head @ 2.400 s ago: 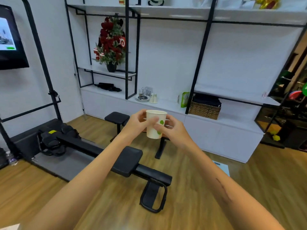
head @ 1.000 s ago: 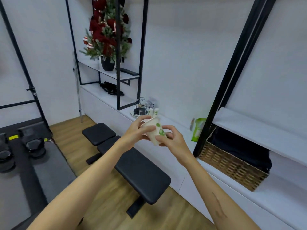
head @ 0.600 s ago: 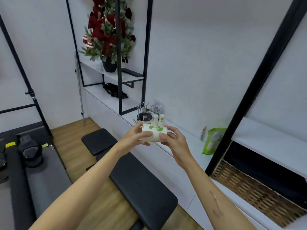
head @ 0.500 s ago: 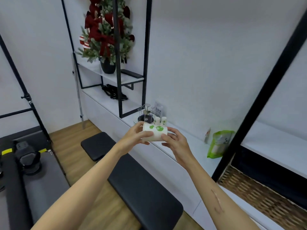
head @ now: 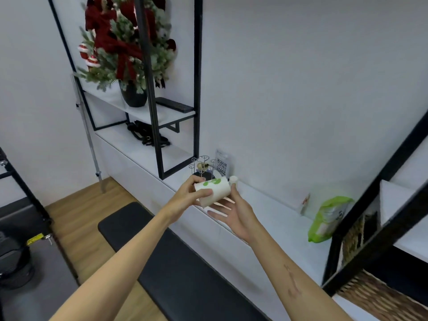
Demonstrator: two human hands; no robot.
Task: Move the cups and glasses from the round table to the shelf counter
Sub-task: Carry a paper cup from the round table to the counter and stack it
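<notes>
A white paper cup (head: 214,190) with green leaf marks lies tilted on its side in the air above the white shelf counter (head: 266,205). My left hand (head: 191,196) grips the cup from the left, fingers and thumb curled round its narrow end. My right hand (head: 234,210) is just below and to the right of the cup, palm up, fingers spread and straight. A wire cup rack (head: 202,169) on a dark tray stands on the counter right behind the cup. The round table is out of view.
A black padded bench (head: 176,269) runs below my arms along the counter front. On the counter: a QR-code sign (head: 221,165), a small white bottle (head: 233,180), a green pouch (head: 328,218). A wicker basket (head: 379,295) sits at the right, a potted Christmas plant (head: 125,49) on the upper shelf.
I have come closer to the counter. The cup went from upright to lying sideways. My right hand let go of it and opened beneath it; my left hand keeps its grip.
</notes>
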